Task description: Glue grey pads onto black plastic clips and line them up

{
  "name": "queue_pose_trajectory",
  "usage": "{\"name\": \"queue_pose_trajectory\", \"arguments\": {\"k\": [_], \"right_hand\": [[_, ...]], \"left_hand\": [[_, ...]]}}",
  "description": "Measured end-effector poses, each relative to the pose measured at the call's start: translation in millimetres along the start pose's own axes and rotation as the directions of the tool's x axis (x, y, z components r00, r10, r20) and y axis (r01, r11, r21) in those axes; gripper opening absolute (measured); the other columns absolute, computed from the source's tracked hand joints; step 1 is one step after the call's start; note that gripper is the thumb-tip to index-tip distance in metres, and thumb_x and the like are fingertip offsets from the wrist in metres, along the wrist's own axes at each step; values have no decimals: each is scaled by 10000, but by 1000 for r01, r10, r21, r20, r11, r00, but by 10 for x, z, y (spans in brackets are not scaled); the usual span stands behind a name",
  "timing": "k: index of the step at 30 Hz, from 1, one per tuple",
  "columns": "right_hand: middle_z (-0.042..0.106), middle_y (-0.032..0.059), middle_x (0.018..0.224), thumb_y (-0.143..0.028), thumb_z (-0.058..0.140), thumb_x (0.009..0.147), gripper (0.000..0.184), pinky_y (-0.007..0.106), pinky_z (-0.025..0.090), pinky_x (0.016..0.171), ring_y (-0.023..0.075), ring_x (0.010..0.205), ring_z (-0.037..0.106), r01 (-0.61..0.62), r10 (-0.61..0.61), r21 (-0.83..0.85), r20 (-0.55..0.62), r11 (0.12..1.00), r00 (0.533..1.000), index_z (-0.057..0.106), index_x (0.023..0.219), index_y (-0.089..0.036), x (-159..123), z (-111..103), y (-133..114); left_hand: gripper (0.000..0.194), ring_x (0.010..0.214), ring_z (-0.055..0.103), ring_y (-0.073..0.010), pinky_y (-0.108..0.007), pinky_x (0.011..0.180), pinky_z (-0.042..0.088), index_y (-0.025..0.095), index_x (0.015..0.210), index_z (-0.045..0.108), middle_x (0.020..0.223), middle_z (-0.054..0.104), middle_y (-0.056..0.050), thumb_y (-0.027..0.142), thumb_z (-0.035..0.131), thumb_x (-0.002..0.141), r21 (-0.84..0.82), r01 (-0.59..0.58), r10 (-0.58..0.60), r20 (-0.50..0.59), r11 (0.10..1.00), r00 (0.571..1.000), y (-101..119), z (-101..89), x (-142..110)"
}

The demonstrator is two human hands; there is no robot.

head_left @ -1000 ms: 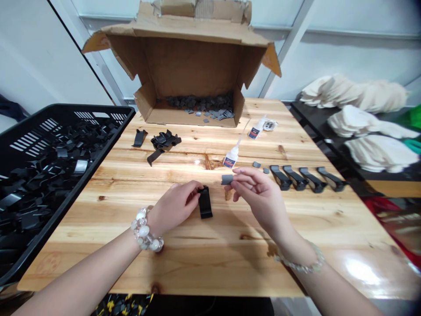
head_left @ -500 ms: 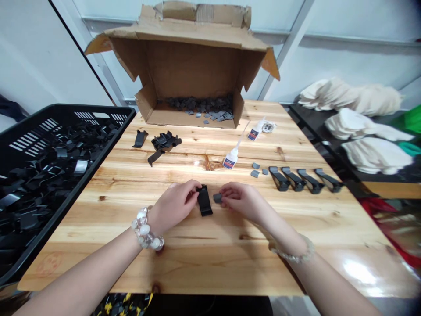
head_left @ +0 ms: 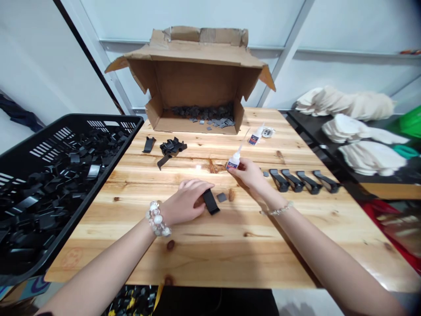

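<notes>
My left hand is closed on a black plastic clip, gripping its upper end just above the wooden table. Beside the clip, a small grey pad lies loose on the wood. My right hand has its fingers around the lower part of a small white glue bottle with a long thin nozzle and a blue and red label. The bottle stands upright. Several finished-looking black clips lie in a row to the right, with a grey pad near them.
A cardboard box of grey pads stands open at the back. Another glue bottle and a round tape roll sit near it. Black clips pile on the table and fill a black crate. White gloves lie on the right.
My right hand has let go of the grey pad, which now lies on the table, and has moved forward to grasp the glue bottle. The clip in my left hand has tilted slightly.
</notes>
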State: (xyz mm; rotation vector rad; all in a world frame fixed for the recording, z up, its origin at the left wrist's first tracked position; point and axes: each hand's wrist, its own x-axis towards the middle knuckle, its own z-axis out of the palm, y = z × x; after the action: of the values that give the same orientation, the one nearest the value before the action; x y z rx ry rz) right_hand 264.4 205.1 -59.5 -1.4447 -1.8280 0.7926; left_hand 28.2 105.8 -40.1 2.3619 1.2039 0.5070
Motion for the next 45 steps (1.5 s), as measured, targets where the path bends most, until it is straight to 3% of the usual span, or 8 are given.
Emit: {"name": "queue_pose_trajectory", "arguments": {"k": [5,8,12,14,18,22,28,45], "right_hand": [[695,67,923,-380,663,747,310,320,519,749,180,831,650,-35,22,270,54,962,998,574,961,-173,-143,-90,-139],[668,31,868,-381,731,709,331,274,503,683,151,776,628,-98,44,501,117,860,992,584,937,-191,-288,-244,-238],[572,-29,723,-426,730,725,294,225,416,528,91,585,522,-150,134,691,77,707,988,593,873,-212,-423,-391,-266],[551,-27,683,-446,701,750,282,230,392,498,94,559,497,-153,164,754,61,639,985,589,858,-212,-445,-439,-228],[490,-22,577,-363,677,760,211,219,318,438,91,510,428,-120,176,787,15,605,984,565,720,-188,-446,-524,-126],[323,-62,504,-294,657,734,150,220,190,384,69,428,246,-69,187,774,-65,630,980,564,677,-191,-475,-559,-83],[494,-12,608,-292,709,722,121,209,252,413,87,513,406,-128,239,684,-70,718,969,642,727,-191,-572,-467,-130],[449,-15,570,-217,664,735,93,217,232,410,87,489,360,-92,205,618,-113,781,972,611,661,-199,-620,-444,-218]], "left_hand": [[276,1055,532,-240,-405,937,384,214,1110,568,1103,605,-55,249,553,837,23,16,-17,16,1000,1000,6,-45,7],[277,1002,534,-239,-404,909,380,212,1078,579,1058,596,-48,302,603,818,31,22,-23,43,999,999,17,-64,-2],[242,1037,532,-237,-412,956,340,226,1053,590,1070,607,-37,350,603,846,9,14,-14,63,1000,998,48,-66,-6],[210,1025,538,-239,-412,960,335,214,1014,591,1051,616,-40,359,593,861,19,44,-45,57,999,997,67,-69,0],[228,996,547,-243,-409,941,355,193,1018,587,1035,616,-54,362,594,865,40,106,-108,65,994,992,84,-79,16],[215,1000,558,-234,-398,930,372,206,1040,573,1063,624,-49,337,587,870,9,97,-97,91,995,991,67,-64,23],[221,1042,562,-231,-387,940,398,202,1052,578,1098,629,-58,316,595,864,-40,75,-70,108,996,992,65,-41,18],[190,1035,563,-214,-376,970,388,214,1059,595,1078,635,-46,303,568,894,-13,-10,12,130,1000,992,94,-24,2]]}}
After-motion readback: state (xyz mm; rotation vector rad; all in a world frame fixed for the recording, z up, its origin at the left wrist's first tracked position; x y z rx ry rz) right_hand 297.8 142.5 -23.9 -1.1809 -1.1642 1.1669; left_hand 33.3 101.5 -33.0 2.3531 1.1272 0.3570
